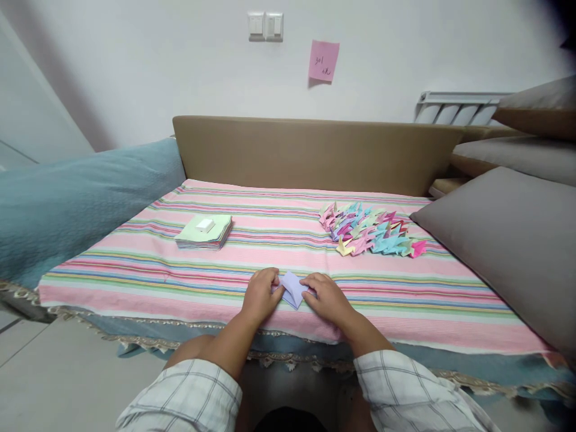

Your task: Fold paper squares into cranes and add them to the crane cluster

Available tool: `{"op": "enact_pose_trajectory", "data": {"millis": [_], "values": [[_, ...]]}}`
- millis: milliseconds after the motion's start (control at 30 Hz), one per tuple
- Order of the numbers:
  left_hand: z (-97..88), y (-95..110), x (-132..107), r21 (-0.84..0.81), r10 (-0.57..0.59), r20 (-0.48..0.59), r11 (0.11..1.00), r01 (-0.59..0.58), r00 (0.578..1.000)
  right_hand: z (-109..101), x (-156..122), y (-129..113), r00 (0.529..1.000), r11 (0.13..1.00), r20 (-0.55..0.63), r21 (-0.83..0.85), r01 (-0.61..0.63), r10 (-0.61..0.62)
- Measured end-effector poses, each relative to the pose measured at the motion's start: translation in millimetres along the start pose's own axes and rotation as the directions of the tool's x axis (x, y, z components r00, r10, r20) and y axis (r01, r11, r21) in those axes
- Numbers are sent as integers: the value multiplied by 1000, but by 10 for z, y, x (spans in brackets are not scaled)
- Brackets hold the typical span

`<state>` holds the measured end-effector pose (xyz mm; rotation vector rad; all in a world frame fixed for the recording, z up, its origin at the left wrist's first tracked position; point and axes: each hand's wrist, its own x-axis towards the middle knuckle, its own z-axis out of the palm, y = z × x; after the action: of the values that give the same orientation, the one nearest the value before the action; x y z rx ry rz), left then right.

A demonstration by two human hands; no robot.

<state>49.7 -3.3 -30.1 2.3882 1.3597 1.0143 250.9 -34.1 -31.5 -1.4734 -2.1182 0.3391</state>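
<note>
A partly folded sheet of lavender origami paper [293,289] rests on the striped cloth near the front edge, one flap raised toward the middle. My left hand [263,293] grips its left side, thumb and fingers pressed on the paper. On the right side, my right hand [328,297] pinches the sheet the same way. Part of the paper is hidden under the fingers. Ahead to the left lies a stack of square paper [220,227], pale green on top, with a small white block [206,225] on it. Many folded paper cranes [371,231] in mixed colours sit together ahead to the right.
The pink striped cloth [265,207] covers the sofa seat. A brown backrest [315,153] runs along the back. Grey cushions [504,240] are piled at the right, and a blue covered armrest [90,198] bounds the left. A pink note [324,61] is on the wall.
</note>
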Motion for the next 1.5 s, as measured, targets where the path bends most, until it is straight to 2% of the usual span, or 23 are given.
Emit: {"op": "enact_pose_trajectory", "data": {"millis": [300,600,1233,1500], "values": [[34,-2,-14,98,-16,64,995,10,998,32,3,-12,1000,1000,12,-26,-14,14],[-9,53,-20,94,-36,136,995,23,990,19,-4,-35,1000,998,15,-59,-24,25],[-23,86,-22,75,-31,157,997,20,987,62,-12,-133,999,994,29,-108,-13,16],[-41,92,2,-32,-90,115,995,94,989,76,-13,-143,999,993,30,-115,-15,19]]}}
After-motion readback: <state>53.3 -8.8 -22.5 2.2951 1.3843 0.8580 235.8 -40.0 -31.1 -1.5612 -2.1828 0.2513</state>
